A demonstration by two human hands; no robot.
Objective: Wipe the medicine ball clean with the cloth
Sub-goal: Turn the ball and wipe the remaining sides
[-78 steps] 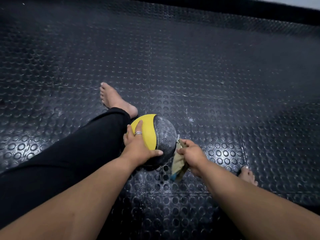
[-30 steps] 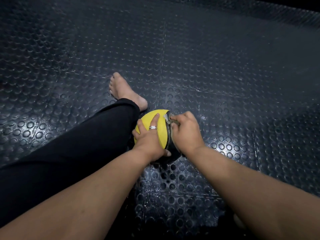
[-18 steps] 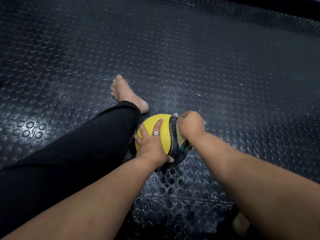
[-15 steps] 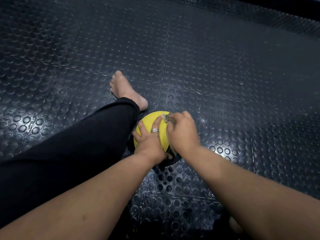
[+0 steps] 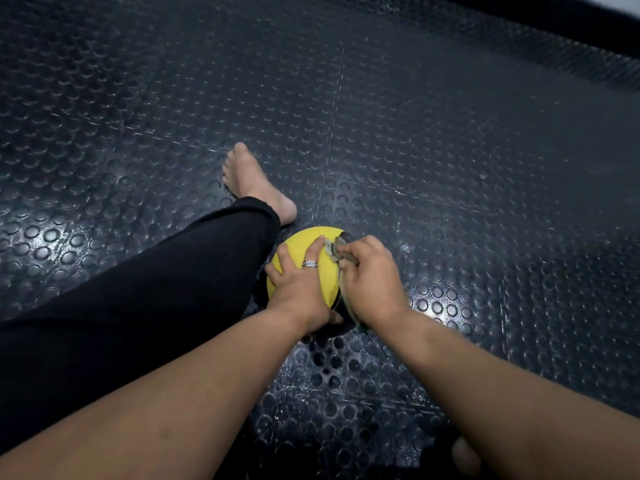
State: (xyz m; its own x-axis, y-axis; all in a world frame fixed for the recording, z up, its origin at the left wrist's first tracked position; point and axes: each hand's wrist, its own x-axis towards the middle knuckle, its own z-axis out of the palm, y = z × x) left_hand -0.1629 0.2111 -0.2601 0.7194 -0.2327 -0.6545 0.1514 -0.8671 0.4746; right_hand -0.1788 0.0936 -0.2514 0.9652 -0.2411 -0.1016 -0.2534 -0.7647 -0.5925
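Bottom right edge: a pale rounded bit (image 5: 465, 455) pokes out under the right forearm, looks like toes, too cropped to be sure. Both bare forearms reach forward from the bottom of frame over the floor (image 5: 485, 168), which is black rubber matting with raised round studs.

Left hand (image 5: 301, 289): fingers spread and straight, palm flat on the near-left side of the medicine ball (image 5: 311, 245). Grip apart, pressing, not curled round anything. Silver ring (image 5: 309, 264) on one finger. Thumb wraps low toward the ball's near underside.

Right hand (image 5: 372, 282): grip clamped on the cloth (image 5: 334, 247), fingers curled, bunching it against the top right of the ball. Only a small grey-tan fold shows past the fingertips, plus a sliver along the inner edge of the hand and a bit of teal at the wrist. Rest of it is hidden under the palm.

Ball sits on the floor, centre frame, between the two hands, touching or just beside the calf of the left leg (image 5: 156, 289) in black trousers. Visible panel is yellow; dark panel on the right side mostly covered by the right hand.

Beyond the ball: bare left foot (image 5: 252, 183) flat on the matting, toes pointing away. A seam in the matting runs away from the ball. Far top right, a dark raised border and a strip of pale wall (image 5: 616, 6).
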